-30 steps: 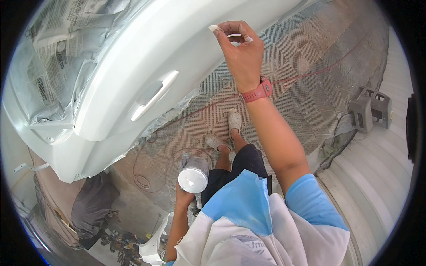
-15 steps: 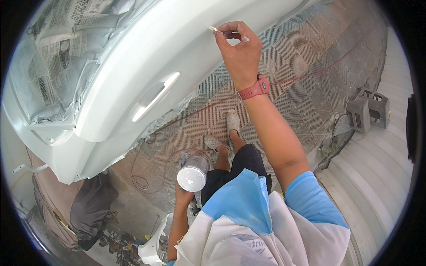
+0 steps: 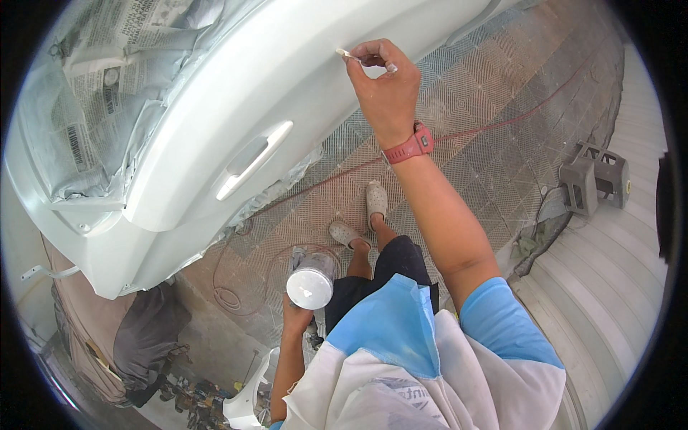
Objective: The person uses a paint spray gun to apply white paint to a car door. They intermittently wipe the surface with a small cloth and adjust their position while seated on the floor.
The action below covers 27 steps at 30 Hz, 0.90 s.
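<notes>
My right hand (image 3: 387,79) is raised beside the white car door (image 3: 287,93), thumb and fingertips pinched on a small off-white scrap (image 3: 345,54), perhaps tape or paper. A white bit or smear shows near its curled fingers. A red watch sits on that wrist. Low at my side, my left hand (image 3: 297,314) is closed around the grip of what looks like a spray gun, mostly hidden under its cup (image 3: 311,287). The cup is round and greyish with a white lid. The white door handle (image 3: 254,161) lies between the two hands.
Newspaper masking (image 3: 86,107) covers the car window. A red hose (image 3: 494,123) crosses the patterned floor and coils near my feet. Grey step-like stands (image 3: 595,179) are by the corrugated wall at right. Dark cloth (image 3: 150,330) and clutter lie at lower left.
My right hand has shifted very slightly down and left, still pinching the scrap. My left hand and the cup stay about where they were.
</notes>
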Available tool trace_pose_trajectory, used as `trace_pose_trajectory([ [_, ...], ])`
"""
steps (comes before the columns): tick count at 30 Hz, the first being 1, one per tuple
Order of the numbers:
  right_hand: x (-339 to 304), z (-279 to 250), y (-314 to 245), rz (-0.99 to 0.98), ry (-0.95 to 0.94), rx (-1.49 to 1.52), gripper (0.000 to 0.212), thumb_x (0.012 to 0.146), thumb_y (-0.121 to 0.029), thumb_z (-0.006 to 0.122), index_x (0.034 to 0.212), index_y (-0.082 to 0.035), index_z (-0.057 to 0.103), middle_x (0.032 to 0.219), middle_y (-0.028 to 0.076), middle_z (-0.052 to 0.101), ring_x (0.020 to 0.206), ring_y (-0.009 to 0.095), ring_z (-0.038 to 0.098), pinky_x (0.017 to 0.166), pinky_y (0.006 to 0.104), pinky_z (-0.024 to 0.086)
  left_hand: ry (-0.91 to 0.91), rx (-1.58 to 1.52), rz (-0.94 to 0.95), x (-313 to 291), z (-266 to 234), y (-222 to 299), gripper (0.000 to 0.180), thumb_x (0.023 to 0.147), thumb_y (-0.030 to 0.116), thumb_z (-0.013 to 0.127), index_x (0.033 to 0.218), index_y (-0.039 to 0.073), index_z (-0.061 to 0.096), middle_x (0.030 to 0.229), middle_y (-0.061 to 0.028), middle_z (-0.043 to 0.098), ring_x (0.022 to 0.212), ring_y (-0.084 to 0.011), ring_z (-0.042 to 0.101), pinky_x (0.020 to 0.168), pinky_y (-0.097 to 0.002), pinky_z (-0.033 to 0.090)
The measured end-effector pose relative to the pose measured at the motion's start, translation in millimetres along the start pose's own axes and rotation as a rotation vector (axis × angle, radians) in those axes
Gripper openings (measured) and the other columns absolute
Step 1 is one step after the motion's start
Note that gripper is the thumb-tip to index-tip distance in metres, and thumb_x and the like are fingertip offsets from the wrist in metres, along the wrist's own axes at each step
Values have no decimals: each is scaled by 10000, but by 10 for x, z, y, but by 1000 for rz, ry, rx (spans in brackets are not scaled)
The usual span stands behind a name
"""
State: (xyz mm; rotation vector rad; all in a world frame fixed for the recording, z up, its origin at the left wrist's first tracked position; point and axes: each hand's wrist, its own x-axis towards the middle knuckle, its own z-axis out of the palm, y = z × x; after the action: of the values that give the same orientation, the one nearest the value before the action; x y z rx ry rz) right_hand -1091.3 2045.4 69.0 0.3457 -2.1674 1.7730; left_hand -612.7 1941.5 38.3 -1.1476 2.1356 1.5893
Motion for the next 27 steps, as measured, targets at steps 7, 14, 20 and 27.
trace_pose_trajectory([
  [7,7,22,-5,11,7,26,85,855,-28,776,923,-15,728,892,80,768,807,203,728,787,325,582,4,6,-17,-14,5,-58,291,909,112,749,1153,-45,750,1072,-148,800,1023,-215,755,861,-362,576],
  [14,14,33,-16,24,3,16,88,845,-26,771,921,-18,727,892,89,760,802,223,723,781,336,579,60,-15,-37,-55,29,-71,281,903,107,749,1139,-45,758,1059,-147,803,1016,-215,758,855,-359,578],
  [20,-2,16,-31,26,3,42,82,848,-24,767,919,-16,727,890,88,759,814,221,721,785,336,577,65,32,-35,-49,35,74,282,906,107,745,1145,-44,757,1070,-153,803,1023,-222,760,861,-365,581],
  [27,-10,12,-15,21,-3,13,77,861,-26,774,925,-17,732,886,76,766,816,200,726,791,322,580,44,-13,-48,-49,37,12,309,907,127,756,1165,-43,750,1090,-156,800,1038,-230,758,873,-372,581],
])
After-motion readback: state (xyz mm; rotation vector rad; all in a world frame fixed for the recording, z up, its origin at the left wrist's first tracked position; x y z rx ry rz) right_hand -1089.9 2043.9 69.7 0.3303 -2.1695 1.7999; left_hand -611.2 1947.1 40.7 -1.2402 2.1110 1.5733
